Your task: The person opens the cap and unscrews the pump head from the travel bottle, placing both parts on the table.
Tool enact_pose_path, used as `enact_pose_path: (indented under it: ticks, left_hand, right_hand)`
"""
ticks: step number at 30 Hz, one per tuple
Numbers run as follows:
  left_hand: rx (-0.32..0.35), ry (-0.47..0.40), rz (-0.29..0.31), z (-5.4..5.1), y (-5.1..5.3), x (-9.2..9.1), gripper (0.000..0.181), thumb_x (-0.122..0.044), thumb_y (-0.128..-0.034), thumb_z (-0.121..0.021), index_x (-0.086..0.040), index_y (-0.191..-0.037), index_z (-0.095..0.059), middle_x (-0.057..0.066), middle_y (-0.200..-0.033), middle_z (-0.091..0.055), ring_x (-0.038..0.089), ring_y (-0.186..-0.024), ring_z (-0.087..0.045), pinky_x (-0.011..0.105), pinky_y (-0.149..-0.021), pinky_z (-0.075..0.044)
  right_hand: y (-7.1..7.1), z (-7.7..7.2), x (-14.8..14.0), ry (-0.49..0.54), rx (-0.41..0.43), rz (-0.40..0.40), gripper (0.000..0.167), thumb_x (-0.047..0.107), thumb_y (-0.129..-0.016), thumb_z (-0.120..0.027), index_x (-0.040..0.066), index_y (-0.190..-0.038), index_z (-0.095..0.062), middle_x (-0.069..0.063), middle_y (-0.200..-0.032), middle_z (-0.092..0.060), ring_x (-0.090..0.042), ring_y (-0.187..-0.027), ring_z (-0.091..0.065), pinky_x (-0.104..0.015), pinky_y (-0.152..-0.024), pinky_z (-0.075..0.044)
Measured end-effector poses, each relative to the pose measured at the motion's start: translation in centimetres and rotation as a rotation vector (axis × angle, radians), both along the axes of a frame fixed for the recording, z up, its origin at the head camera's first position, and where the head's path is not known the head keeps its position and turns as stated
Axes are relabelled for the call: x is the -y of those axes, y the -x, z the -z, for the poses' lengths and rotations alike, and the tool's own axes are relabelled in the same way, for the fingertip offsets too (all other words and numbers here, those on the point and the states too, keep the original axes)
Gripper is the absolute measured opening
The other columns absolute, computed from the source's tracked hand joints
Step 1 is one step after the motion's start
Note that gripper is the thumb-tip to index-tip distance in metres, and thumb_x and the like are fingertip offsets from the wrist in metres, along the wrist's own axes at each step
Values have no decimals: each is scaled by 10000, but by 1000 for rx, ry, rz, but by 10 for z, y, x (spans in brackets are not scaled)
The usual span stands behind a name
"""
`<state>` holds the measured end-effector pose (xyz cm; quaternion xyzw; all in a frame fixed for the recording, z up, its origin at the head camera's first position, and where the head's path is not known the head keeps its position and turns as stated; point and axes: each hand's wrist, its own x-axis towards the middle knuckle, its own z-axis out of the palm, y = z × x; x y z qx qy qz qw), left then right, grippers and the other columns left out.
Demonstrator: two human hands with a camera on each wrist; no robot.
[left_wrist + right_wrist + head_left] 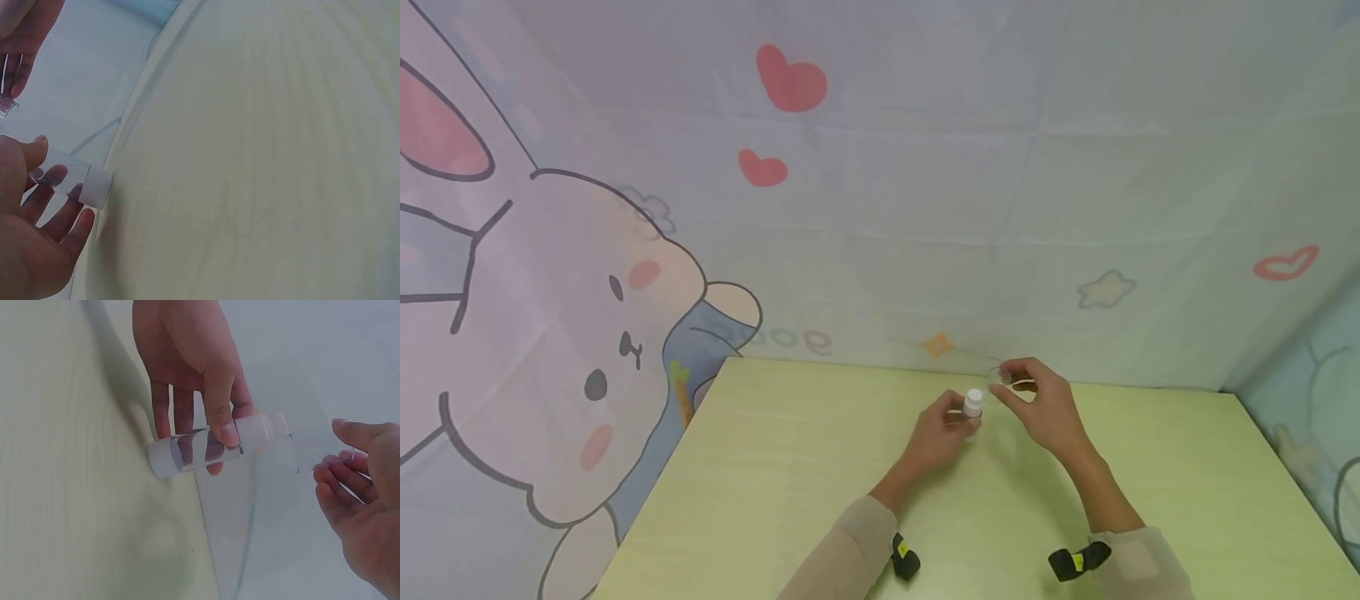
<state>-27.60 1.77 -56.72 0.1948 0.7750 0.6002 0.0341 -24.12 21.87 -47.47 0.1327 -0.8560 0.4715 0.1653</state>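
My left hand [938, 433] grips a small clear pump bottle [203, 450] with a white base [164, 457] and a white pump head [259, 429]. In the head view its white top [973, 400] points up, above the table. My right hand [1043, 404] pinches a clear cap [319, 449] between thumb and fingers. The cap sits just beyond the pump head, nearly in line with it, and a small gap shows between them in the head view. In the left wrist view, the bottle's white base [97, 186] shows past the left fingers, while only the cap's edge [7, 109] is visible.
Beneath both hands lies a pale yellow-green table [760, 467]. A cloth backdrop [925, 208] with hearts and a cartoon rabbit hangs behind its far edge, close to the hands. Black straps [1078, 561] sit on both sleeved wrists.
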Motion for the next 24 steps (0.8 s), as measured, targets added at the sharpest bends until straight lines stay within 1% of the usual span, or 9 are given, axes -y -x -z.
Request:
enact_pose_path:
  ticks: [6, 7, 8, 12, 13, 14, 15, 18, 24]
  left_hand:
    - [-5, 6, -12, 1, 0, -1, 190, -208, -1009, -756, -192, -1168, -653, 45, -1301, -712, 217, -1168, -724, 313, -944, -598]
    - [-8, 7, -15, 1, 1, -2, 190, -207, -1009, -757, -193, -1167, -653, 45, -1298, -713, 214, -1165, -725, 308, -942, -596]
    - [-11, 8, -16, 2, 2, -2, 189, -206, -1009, -757, -192, -1165, -653, 44, -1294, -715, 211, -1162, -726, 306, -941, -596]
    - [-18, 9, -18, 2, 3, -3, 188, -204, -1010, -756, -189, -1167, -653, 46, -1289, -718, 213, -1157, -728, 307, -940, -597]
    - [-18, 11, -19, 2, 2, -3, 186, -211, -1012, -754, -193, -1167, -653, 43, -1289, -718, 214, -1160, -727, 311, -942, -596]
    - [-17, 11, -19, 2, 2, -3, 186, -215, -1013, -753, -195, -1168, -653, 39, -1289, -719, 215, -1162, -726, 316, -943, -596]
    - [-16, 12, -20, 3, 1, -3, 184, -219, -1014, -752, -196, -1167, -652, 37, -1290, -718, 217, -1164, -725, 321, -943, -598]
    - [-10, 13, -22, 4, 1, -4, 187, -232, -1016, -752, -212, -1171, -651, 17, -1292, -718, 212, -1173, -719, 327, -945, -597]
    - [-27, 6, -26, 5, 4, -7, 189, -226, -1017, -750, -209, -1175, -649, 18, -1278, -726, 206, -1163, -723, 318, -934, -598]
  right_hand:
    - [0, 2, -6, 7, 1, 7, 373, 203, -985, -797, 9, -1269, -654, -194, -1180, -697, -325, -1115, -672, -547, -969, -573]
    - [0, 3, -7, 3, -1, 9, 377, 210, -985, -797, 10, -1271, -655, -192, -1181, -698, -322, -1112, -673, -510, -965, -583]
    - [1, 3, -7, 1, -1, 11, 380, 216, -986, -796, 11, -1273, -655, -188, -1181, -699, -320, -1110, -673, -444, -962, -593]
    - [2, 5, -8, -4, -6, 14, 380, 220, -988, -795, 11, -1274, -656, -170, -1174, -703, -309, -1102, -675, -410, -948, -597]
    - [2, 5, -8, -3, -7, 13, 384, 218, -987, -795, 5, -1275, -656, -166, -1171, -703, -310, -1102, -675, -415, -947, -597]
    - [1, 5, -9, -1, -6, 12, 384, 216, -988, -794, 2, -1276, -656, -165, -1171, -702, -310, -1104, -674, -451, -952, -594]
    - [1, 5, -9, 2, -5, 10, 383, 213, -988, -794, 0, -1274, -655, -163, -1169, -701, -311, -1105, -674, -514, -953, -584]
    - [0, 5, -10, 0, -1, 9, 381, 211, -988, -794, -1, -1272, -656, -149, -1164, -701, -309, -1106, -671, -523, -953, -580]
    - [3, 5, -12, -1, -15, 19, 355, 195, -982, -800, 15, -1255, -663, -124, -1147, -706, -293, -1092, -673, -511, -943, -585]
